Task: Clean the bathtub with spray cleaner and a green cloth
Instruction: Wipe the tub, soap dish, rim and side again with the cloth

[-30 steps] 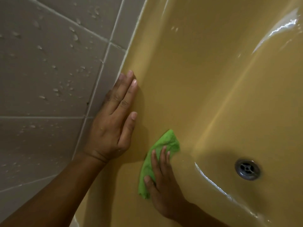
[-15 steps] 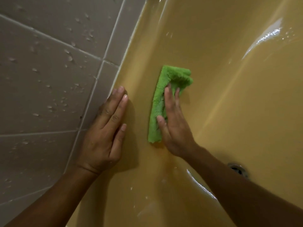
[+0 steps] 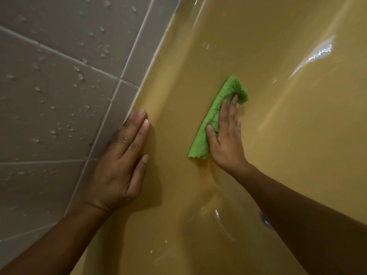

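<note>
- step in hand (judged): bathtub [image 3: 288, 147] inner wall is wiped w/ green cloth [image 3: 213, 118].
- right hand [image 3: 226, 141]: fingers straight, close together, cloth pressed flat on wall.
- left hand [image 3: 121, 167]: fingers flat, narrow, braced on rim nr. tiles [image 3: 59, 100].
- next: firm pressure reqd. across rest of wall.

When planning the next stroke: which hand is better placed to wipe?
Right. The right hand presses the green cloth on the bathtub wall; the left hand lies flat, holding nothing.
</note>
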`<state>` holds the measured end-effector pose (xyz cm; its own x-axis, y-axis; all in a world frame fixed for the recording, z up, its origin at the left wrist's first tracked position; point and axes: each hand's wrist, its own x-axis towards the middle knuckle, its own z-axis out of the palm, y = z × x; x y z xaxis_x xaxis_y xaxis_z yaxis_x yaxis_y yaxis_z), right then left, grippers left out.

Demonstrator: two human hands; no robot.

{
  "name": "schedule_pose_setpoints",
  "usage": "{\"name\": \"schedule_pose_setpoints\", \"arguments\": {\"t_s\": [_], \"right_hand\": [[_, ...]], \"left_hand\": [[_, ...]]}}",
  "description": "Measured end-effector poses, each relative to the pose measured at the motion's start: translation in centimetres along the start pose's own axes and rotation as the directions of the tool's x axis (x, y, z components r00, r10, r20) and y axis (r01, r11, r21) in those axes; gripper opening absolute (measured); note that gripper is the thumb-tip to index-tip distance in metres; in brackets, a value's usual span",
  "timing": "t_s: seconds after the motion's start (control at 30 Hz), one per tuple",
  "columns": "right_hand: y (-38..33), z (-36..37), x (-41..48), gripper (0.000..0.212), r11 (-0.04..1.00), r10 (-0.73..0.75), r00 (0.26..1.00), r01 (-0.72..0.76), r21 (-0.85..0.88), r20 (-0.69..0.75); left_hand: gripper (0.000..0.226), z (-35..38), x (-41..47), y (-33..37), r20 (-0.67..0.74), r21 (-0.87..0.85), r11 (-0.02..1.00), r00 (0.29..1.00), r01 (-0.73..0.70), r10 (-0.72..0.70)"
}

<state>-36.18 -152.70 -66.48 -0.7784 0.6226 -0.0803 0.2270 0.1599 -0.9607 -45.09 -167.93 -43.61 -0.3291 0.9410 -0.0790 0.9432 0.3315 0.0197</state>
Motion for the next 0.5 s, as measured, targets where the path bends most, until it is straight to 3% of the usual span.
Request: {"name": "schedule_pose_setpoints", "arguments": {"t_s": [0.2, 0.33, 0.5], "right_hand": [[5.0, 1.7, -1.7, 0.072, 0.966, 0.253, 0.965, -0.256, 0.031, 0.075], [7.3, 3.0, -3.7, 0.074, 0.959, 0.267, 0.959, -0.274, 0.069, 0.096], [5.3, 6.3, -8.1, 0.070, 0.915, 0.250, 0.961, -0.275, 0.293, 0.122]], "left_hand": [[0.067, 0.3, 1.1, 0.1, 0.014, 0.061, 0.998, 1.000, -0.017, 0.016], [0.068, 0.3, 2.9, 0.3, 0.028, 0.056, 0.998, 0.999, -0.036, 0.035], [0.061, -0.1, 8.6, 1.2, -0.042, -0.041, 0.999, 0.998, -0.036, 0.035]]}}
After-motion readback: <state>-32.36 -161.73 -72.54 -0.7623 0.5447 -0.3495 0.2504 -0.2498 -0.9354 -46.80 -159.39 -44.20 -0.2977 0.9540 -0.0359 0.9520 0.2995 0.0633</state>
